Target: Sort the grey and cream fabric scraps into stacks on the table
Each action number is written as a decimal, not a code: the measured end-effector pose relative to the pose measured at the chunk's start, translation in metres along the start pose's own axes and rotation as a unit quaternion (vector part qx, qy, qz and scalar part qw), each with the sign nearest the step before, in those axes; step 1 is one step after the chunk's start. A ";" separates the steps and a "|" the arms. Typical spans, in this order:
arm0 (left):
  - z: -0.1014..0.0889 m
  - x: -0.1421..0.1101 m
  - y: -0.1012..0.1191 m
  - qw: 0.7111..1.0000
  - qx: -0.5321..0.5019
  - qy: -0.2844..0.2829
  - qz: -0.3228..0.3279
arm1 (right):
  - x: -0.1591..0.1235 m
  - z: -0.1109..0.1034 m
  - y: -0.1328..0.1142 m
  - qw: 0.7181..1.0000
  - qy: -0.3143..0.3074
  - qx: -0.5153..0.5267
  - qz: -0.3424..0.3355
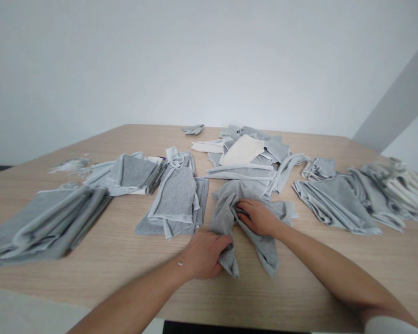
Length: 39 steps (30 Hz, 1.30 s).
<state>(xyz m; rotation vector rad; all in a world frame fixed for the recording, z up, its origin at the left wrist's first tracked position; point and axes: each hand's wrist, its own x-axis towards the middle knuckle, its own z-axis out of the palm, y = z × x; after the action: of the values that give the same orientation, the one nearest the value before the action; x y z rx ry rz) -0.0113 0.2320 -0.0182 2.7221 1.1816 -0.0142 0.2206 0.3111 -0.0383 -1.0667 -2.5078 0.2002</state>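
Observation:
A crumpled grey garment piece (226,218) with two leg-like ends lies on the wooden table in front of me. My left hand (207,254) is closed on its near left end, thumb on top and the other fingers partly hidden under the cloth. Higher up, my right hand (256,215) grips the middle of the same piece, its fingers curled into a fold. Just left of the garment sits a stack of cut grey fabric pieces (177,195). Behind it are long pale grey strips (242,172).
Folded grey fabric (52,222) lies at the left, with another grey pile (132,171) behind it and white lint (72,166) beyond. Folded grey pieces (337,199) line the right side. A scrap heap with a cream piece (243,149) lies toward the wall (209,60).

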 end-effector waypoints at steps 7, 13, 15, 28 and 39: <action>0.003 0.000 -0.003 1.000 -0.003 0.007 0.009 | -0.001 0.001 0.001 1.000 -0.004 0.000 0.008; 0.002 0.000 -0.001 1.000 -0.003 0.005 0.000 | 0.000 0.001 0.001 1.000 -0.001 0.005 0.004; 0.002 0.000 -0.001 1.000 -0.006 0.005 0.001 | 0.000 0.000 0.000 1.000 0.000 0.006 0.003; -0.002 -0.001 0.001 1.000 -0.012 -0.006 -0.002 | -0.001 0.001 0.001 1.000 0.002 0.010 0.001; 0.001 0.000 -0.001 1.000 -0.013 0.000 0.003 | -0.001 0.001 0.000 1.000 0.001 0.006 0.003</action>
<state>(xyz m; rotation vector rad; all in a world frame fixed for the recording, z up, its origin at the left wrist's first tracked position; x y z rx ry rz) -0.0122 0.2325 -0.0196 2.7021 1.1661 0.0007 0.2209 0.3106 -0.0395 -1.0702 -2.4991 0.2160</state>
